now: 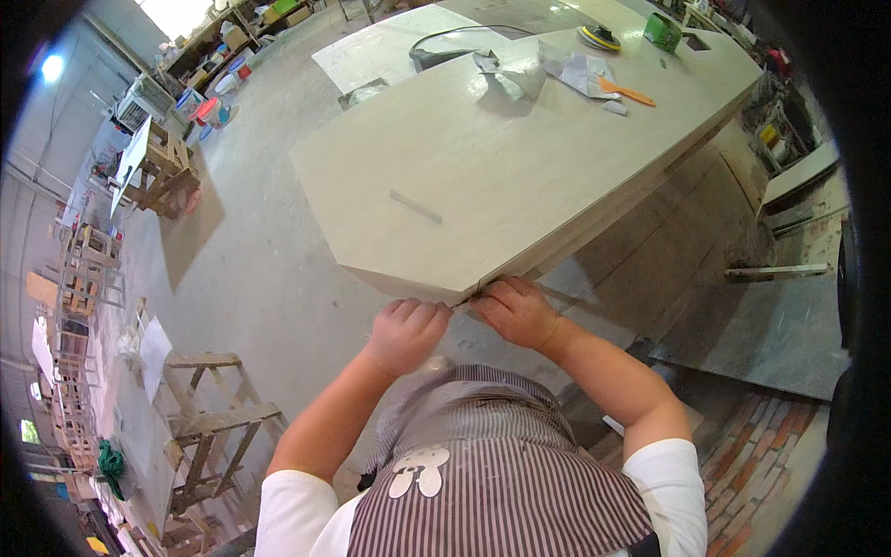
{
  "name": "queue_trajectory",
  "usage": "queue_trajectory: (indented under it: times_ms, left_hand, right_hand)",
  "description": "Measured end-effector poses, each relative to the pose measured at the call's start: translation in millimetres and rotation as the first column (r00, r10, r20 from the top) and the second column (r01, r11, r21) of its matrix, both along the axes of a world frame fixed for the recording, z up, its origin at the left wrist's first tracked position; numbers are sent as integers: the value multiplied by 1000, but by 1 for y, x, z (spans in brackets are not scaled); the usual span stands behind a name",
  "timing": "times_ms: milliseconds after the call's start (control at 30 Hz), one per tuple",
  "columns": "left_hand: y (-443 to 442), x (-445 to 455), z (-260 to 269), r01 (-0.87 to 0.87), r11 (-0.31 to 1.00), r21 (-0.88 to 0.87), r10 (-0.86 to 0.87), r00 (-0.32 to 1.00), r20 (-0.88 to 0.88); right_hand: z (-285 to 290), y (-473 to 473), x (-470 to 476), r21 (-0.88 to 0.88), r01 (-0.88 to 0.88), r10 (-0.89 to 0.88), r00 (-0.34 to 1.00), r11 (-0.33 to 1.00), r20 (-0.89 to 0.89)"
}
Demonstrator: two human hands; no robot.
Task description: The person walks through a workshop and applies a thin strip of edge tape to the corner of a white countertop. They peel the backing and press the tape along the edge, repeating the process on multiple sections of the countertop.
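At the near corner of a large pale slab, both hands are close together. My left hand has its fingers curled around one end of a thin dark strip, just off the slab's angled end face. My right hand pinches the strip's other end against the slab's edge. Fingers hide most of the strip, so its material is unclear. A narrow grey strip lies on the slab's top, beyond my hands.
Farther along the slab are crumpled grey sheets, an orange-handled tool, a round yellow-and-black pad and a green can. Wooden trestles stand at left. A dark sheet lies at right, above brick paving.
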State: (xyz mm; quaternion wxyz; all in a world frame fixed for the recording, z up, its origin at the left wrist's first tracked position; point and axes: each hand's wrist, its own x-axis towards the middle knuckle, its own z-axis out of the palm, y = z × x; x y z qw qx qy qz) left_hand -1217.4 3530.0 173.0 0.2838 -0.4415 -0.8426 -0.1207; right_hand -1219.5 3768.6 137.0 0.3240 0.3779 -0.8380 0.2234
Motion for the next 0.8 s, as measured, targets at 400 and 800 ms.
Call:
queue_trajectory:
  times_ms: [400,800]
  left_hand:
    - [0,3,-14,-37,999,26,38,999,-34]
    - [8,0,-85,-36,999,6,35,998,55]
  right_hand:
    - [4,7,0,25,-9,11,999,1000,-49]
    - [-54,8,-5,138,-8,8,1000,990,-3]
